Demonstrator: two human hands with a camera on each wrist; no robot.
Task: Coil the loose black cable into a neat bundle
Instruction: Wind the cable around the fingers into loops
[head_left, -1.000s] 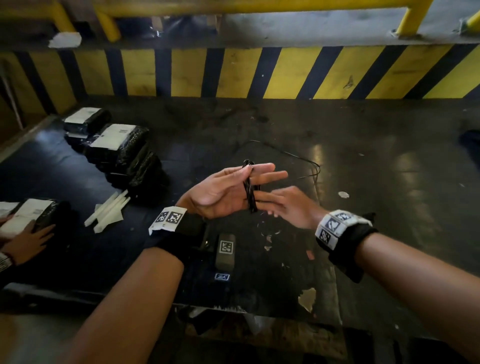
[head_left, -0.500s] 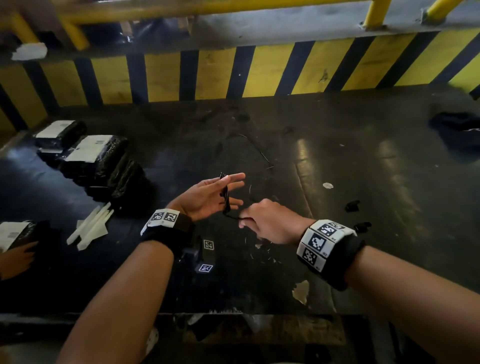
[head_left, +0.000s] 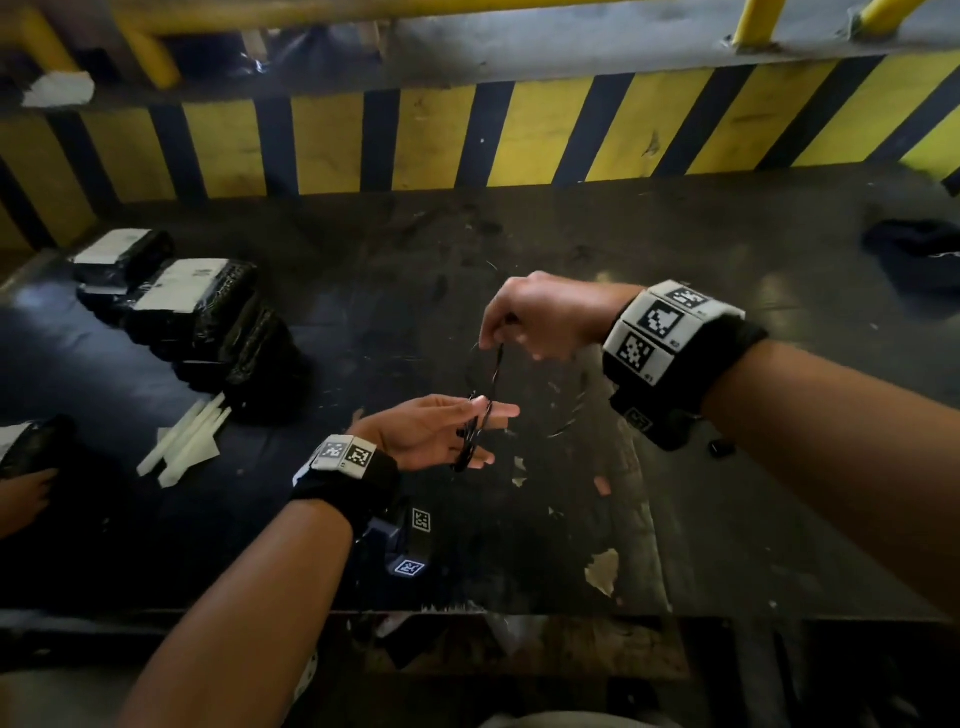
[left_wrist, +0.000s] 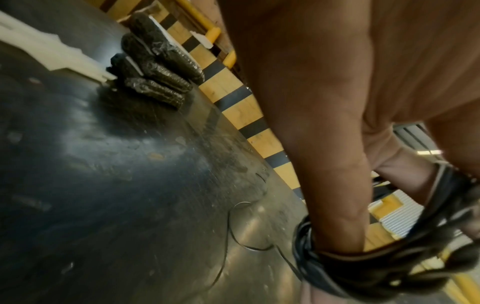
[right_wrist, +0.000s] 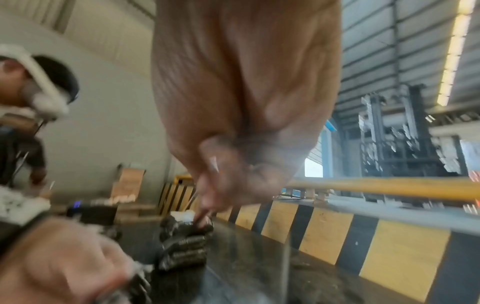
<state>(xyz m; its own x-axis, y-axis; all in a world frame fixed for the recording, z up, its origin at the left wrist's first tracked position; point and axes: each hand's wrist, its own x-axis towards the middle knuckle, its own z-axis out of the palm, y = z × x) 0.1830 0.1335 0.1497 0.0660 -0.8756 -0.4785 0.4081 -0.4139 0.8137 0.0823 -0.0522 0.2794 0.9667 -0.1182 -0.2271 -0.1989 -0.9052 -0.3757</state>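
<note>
the left hand (head_left: 426, 431) lies palm up low over the near middle of the dark tabletop (head_left: 675, 249), its fingers (head_left: 498, 410) straight and held together, and the black cable (head_left: 475, 436) is wound in several loops around them; the left wrist view shows those loops (left_wrist: 306, 242) stacked tight round one finger, with a loose thin length (left_wrist: 233, 236) trailing on the tabletop beyond. the right hand (head_left: 540, 317) is raised above and just beyond the left, its thumb and forefinger pinching a strand of the cable (head_left: 497, 364) that runs down from the pinch to the coil on the left fingers. the right wrist view is blurred, and only the pinched fingertips (right_wrist: 207, 201) can be made out there. at the far left of the tabletop stand black wrapped packs (head_left: 208, 312) with white labels, and white strips (head_left: 182, 447) lie just on their near side. a yellow and black striped barrier (head_left: 467, 135) runs along the far edge.
</note>
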